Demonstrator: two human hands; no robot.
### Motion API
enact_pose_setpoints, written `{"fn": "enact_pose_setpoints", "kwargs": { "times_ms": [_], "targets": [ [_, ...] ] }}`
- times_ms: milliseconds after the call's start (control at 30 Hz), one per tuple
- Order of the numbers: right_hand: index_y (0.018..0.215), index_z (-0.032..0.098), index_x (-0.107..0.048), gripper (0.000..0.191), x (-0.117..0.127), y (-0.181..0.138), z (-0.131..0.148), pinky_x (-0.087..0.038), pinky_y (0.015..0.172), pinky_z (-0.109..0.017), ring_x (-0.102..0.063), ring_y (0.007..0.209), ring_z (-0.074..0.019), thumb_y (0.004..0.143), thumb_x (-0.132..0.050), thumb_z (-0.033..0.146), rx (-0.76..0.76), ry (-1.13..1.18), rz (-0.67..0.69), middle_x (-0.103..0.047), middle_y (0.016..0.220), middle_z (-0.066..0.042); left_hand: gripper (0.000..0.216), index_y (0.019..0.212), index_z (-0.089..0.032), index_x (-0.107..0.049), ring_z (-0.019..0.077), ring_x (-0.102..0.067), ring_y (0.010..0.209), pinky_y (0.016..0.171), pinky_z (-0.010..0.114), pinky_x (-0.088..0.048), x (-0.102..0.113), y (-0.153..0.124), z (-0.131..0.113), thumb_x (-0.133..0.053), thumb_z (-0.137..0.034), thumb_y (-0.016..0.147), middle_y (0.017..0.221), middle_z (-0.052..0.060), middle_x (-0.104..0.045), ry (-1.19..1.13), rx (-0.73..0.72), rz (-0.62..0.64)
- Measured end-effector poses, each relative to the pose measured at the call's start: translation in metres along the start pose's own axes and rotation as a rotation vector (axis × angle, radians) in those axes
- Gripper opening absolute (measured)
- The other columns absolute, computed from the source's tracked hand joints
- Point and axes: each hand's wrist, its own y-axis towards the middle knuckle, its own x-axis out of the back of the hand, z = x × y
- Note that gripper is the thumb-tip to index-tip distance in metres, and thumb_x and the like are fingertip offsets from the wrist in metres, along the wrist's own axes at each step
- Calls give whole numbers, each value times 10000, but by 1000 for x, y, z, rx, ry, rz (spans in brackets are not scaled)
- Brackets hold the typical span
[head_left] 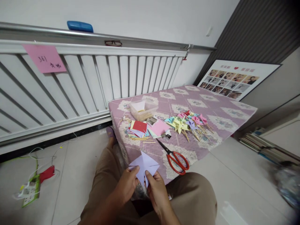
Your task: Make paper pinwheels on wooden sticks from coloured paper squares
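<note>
A lavender paper square (145, 165), slit inward from its corners, is held over the near edge of the cloth-covered table. My left hand (128, 182) pinches its left side, thumb on top. At the lower right part, my right hand (156, 186) grips the paper with the thumb pressed near a slit. Just beyond, red-handled scissors (175, 159) lie on the cloth with their blades pointing away to the left. Finished paper pinwheels (180, 124) on sticks lie in a pile farther right.
Coloured paper squares (138, 127), a pink sheet (158, 127) and thin wooden sticks (140, 139) lie on the patterned tablecloth (206, 106). Behind them stands a clear plastic box (143, 109). A white radiator (140, 73) runs along the wall; a power strip (31, 190) lies on the floor at left.
</note>
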Motion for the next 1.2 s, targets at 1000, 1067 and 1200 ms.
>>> {"fn": "enact_pose_setpoints", "kwargs": {
  "times_ms": [1000, 1067, 1200],
  "targets": [
    [681, 227, -700, 255, 153, 100, 87, -534, 754, -483, -671, 747, -338, 694, -520, 408, 791, -1590, -165, -719, 766, -151, 318, 905, -144, -654, 305, -663, 984, 851, 398, -497, 4, -10, -14, -739, -329, 661, 891, 139, -732, -111, 28, -125],
    [667, 245, -691, 250, 143, 83, 87, -531, 719, -463, -653, 740, -328, 658, -577, 467, 694, -1442, -241, -701, 756, -127, 315, 901, -150, -649, 300, -658, 997, 860, 389, -494, 6, -8, -18, -744, -324, 656, 905, 133, -729, -131, 5, -135],
    [702, 289, -686, 248, 106, 35, 80, -501, 508, -334, -626, 595, -248, 584, -711, 505, 341, -866, -238, -704, 687, -55, 281, 882, -169, -641, 259, -676, 907, 820, 359, -505, 12, -1, -24, -753, -305, 663, 898, 107, -724, -165, -44, -158]
  ]
}}
